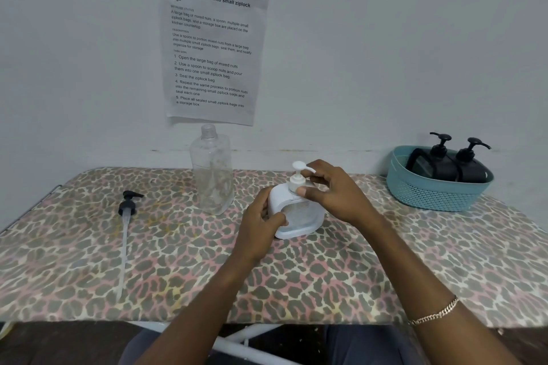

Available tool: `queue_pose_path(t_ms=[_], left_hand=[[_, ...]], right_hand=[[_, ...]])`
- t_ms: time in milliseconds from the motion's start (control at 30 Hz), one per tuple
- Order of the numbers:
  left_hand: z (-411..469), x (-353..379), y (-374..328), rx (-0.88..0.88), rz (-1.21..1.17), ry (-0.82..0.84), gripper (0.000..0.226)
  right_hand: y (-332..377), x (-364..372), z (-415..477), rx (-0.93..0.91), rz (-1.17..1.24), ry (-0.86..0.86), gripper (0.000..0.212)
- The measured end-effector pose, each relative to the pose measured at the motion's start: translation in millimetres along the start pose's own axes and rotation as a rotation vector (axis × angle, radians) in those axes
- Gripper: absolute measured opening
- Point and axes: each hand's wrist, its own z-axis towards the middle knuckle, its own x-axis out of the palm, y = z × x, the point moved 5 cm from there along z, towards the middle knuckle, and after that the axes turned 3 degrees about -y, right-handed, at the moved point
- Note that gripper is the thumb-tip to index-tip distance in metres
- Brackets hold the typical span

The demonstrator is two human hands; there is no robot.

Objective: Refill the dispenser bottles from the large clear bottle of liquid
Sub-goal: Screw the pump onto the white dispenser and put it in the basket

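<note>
Our left hand (pixel 260 218) clasps the white dispenser (pixel 304 218) to steady it; our right hand (pixel 333 191) pinches its pump (pixel 297 178), likely for twisting.

pump (pixel 128 207) left | large bottle (pixel 212 175) behind-left of dispenser (pixel 296 216) | basket (pixel 430 195) right, holding two bottles (pixel 439 163)

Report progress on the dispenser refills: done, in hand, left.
Likely done: two black dispensers, pumps on, in the teal basket. In hand: left hand grips the white dispenser, right hand pinches its white pump; opening or closing unclear. Left: the large clear bottle stands uncapped, a black pump lying to its left.
</note>
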Motion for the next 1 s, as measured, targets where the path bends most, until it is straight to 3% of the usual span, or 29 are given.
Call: queue_pose_path(t_ms=[333,400,533,600,767,933,1000], left_hand=[[-3,0,-5,0.024,-0.012,0.009,0.054],[-4,0,-6,0.023,-0.012,0.008,0.055],[-2,0,-3,0.015,-0.007,0.003,0.058],[-2,1,-2,0.022,0.0,0.004,0.059],[-3,0,-4,0.04,0.013,0.002,0.057],[-2,0,-3,0.041,0.015,0.003,0.058],[-2,0,-3,0.052,0.019,0.007,0.058]], right_hand=[[-3,10,-2,0.084,-0.018,-0.153,0.038],[-3,11,-4,0.088,0.006,-0.124,0.036],[-6,7,-7,0.062,0.29,0.027,0.036],[-11,5,-8,0.085,0.367,-0.03,0.032],[-12,12,-5,0.096,0.28,-0.136,0.035],[-17,11,-4,0.128,0.418,0.02,0.032],[-17,10,-3,0.13,0.427,-0.01,0.027]])
